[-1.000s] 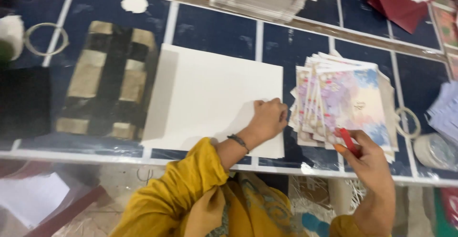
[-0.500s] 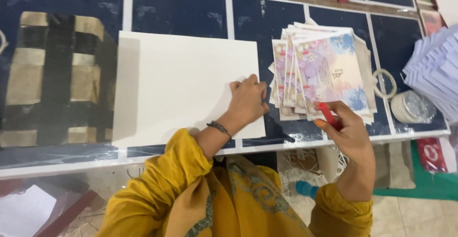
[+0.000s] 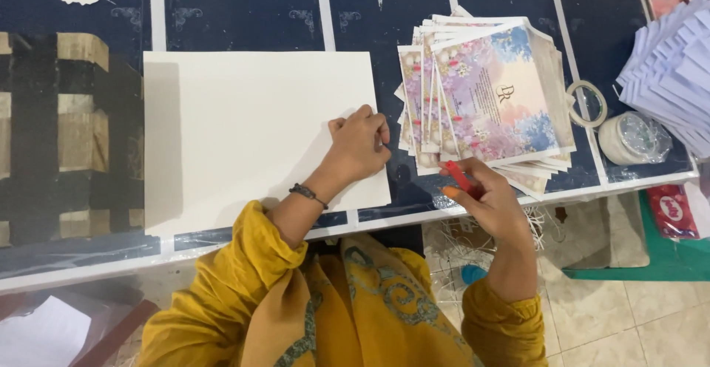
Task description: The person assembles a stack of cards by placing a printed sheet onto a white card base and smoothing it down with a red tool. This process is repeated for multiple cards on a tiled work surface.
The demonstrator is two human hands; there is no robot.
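One white sheet [image 3: 251, 130] lies flat on the table [image 3: 244, 12]; its face shows blank. Card stack [image 3: 484, 93] sits just right of it, untouched. Left hand [image 3: 361, 144], fingers curled, presses the sheet's right edge. Right hand [image 3: 488, 204] pinches a red tool [image 3: 458, 177] near the stack's lower edge.

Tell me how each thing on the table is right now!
white sheet: lying flat, right edge under the left hand.
left hand: fingers curled, pressing on the sheet.
right hand: pinching a small red tool.
flowery cards: fanned in a loose, uneven pile.
tape ring: lying flat.
clear tape roll: resting beside the ring.
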